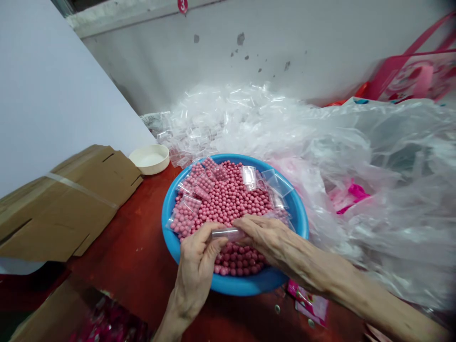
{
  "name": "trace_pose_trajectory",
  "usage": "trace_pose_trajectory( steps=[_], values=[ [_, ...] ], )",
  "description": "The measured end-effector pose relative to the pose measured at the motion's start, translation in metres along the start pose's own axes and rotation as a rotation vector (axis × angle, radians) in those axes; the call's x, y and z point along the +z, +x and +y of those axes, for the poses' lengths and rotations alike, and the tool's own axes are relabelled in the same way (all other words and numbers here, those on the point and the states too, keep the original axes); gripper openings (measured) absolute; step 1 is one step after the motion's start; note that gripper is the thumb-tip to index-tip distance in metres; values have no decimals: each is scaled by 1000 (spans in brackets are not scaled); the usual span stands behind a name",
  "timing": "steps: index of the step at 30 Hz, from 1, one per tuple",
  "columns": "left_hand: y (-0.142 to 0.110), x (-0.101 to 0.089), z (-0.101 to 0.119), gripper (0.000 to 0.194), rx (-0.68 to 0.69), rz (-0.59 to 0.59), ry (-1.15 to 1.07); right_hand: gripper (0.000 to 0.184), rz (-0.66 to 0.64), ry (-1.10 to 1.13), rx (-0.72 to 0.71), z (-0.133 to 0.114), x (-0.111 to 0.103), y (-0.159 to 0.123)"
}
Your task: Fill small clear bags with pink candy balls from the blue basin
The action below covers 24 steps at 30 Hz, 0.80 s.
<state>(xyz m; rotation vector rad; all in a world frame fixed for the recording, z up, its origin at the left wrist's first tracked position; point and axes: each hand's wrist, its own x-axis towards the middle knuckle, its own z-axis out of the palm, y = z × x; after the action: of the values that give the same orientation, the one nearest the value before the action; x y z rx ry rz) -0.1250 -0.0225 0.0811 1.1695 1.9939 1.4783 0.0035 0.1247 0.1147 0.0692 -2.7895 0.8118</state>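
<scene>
My left hand [195,266] pinches one end of a small clear plastic packet [227,232] between thumb and fingers. At the packet's other end are the closed fingers of my right hand [261,237], which partly hide it. Both hands are over the near part of a blue basin [300,209] full of round pink balls [228,197]. On the balls at the left lie several clear packets with pink balls inside, one being a filled packet [187,211]. Towards the right rim rest several clear packets, including a flat packet [249,176] that looks unfilled.
Behind the basin heaps a pile of clear plastic packets [213,111]. Large translucent plastic bags [384,156] cover the right side. Flattened cardboard [67,199] and a white round dish [150,159] stand left on the red table [131,237]. A pink printed packet [308,301] lies near the basin.
</scene>
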Motion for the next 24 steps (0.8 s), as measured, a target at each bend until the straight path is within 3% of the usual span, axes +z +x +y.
trace_pose_trajectory(
  steps=[5,10,15,18,22,24],
  values=[
    [-2,3,1,25,-83,-76,-117,26,-65,18,115,16,8,-12],
    [-2,4,2,29,-97,-61,-121,28,-76,20,158,25,13,-17],
    [-2,0,-1,26,-171,52,-236,27,-84,176,291,37,-11,-28],
    [-4,2,0,23,-143,31,-224,31,38,174,377,41,-31,-36],
    [-7,4,2,13,-35,57,-104,20,158,-52,123,37,-41,-16],
    [-6,4,4,10,16,-9,-49,20,154,-263,35,38,-35,9]
  ],
)
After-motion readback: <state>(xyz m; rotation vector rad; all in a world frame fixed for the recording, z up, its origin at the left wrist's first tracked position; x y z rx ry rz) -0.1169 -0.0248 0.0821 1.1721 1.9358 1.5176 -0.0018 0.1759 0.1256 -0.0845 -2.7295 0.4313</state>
